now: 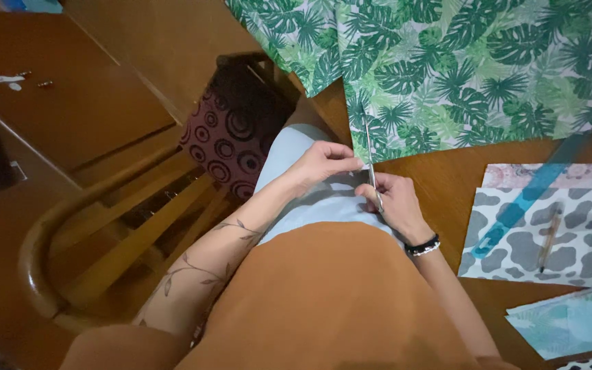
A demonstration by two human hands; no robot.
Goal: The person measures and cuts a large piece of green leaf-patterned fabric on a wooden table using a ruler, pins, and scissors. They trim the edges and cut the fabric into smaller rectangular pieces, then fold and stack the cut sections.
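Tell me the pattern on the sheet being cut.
Green tropical palm leaves on a pale ground; the sheet shows in the head view.

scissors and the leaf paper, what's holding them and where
The right hand grips the scissors by the handles; the left hand pinches the leaf paper at its lower corner edge.

Head view, straight down (close)

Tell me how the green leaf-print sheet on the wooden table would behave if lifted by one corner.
The green leaf-print sheet probably flops: its edge already bends off the wooden table near the left hand. It looks thin, so likely light. The right hand works scissors at its edge, so it may tear there.
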